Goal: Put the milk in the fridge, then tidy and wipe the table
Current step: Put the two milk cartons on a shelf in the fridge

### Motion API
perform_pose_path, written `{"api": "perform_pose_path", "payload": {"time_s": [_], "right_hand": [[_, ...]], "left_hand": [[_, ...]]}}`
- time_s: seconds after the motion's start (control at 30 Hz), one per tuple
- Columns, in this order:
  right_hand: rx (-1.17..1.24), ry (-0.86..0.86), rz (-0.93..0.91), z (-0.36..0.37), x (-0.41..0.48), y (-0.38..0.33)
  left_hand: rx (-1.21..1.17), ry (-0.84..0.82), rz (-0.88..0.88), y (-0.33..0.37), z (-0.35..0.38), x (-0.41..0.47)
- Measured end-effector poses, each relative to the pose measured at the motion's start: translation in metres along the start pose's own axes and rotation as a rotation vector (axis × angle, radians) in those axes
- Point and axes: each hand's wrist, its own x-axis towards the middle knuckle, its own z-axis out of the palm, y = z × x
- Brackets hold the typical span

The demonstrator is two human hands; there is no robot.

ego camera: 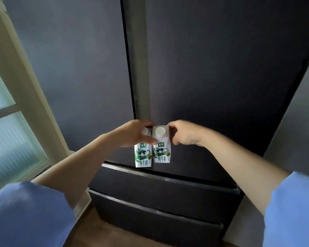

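Two small white milk cartons with green labels and round white caps hang side by side in front of the dark fridge (212,77), whose upper doors are closed. My left hand (132,134) grips the top of the left milk carton (143,157), and its thumb reaches onto the right one. My right hand (184,133) is curled around the top right edge of the right milk carton (161,152). The cartons touch each other just right of the seam (132,72) between the two doors.
Below the doors are two closed fridge drawers (168,189). A pale door frame with frosted glass panes (12,139) stands at the left. A grey wall (296,131) flanks the fridge on the right, with dark wooden floor (100,232) below.
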Motion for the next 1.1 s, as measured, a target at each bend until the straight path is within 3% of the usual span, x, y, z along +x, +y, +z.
{"api": "perform_pose_path", "payload": {"time_s": [0.17,0.3,0.43,0.57,0.67,0.83,1.1], "right_hand": [[0.286,0.196,0.202,0.034,0.015,-0.007],[0.194,0.339,0.194,0.045,0.018,-0.027],[0.161,0.382,0.397,0.045,0.03,-0.025],[0.499,0.339,0.719,0.065,0.035,0.006],[0.743,0.312,0.826,0.093,0.041,0.041],[0.974,0.383,0.851,0.118,0.056,0.076],[1.065,0.446,0.881,0.133,0.063,0.107]], "left_hand": [[-0.004,-0.066,0.12,-0.033,-0.015,0.015],[-0.012,-0.115,0.167,-0.051,-0.026,0.023],[-0.046,-0.144,0.197,-0.058,-0.04,0.03],[-0.086,-0.165,0.249,-0.056,-0.037,0.036],[-0.082,-0.186,0.294,-0.054,-0.02,0.042],[-0.071,-0.189,0.304,-0.059,0.012,0.052],[-0.033,-0.23,0.253,-0.077,0.078,0.061]]}}
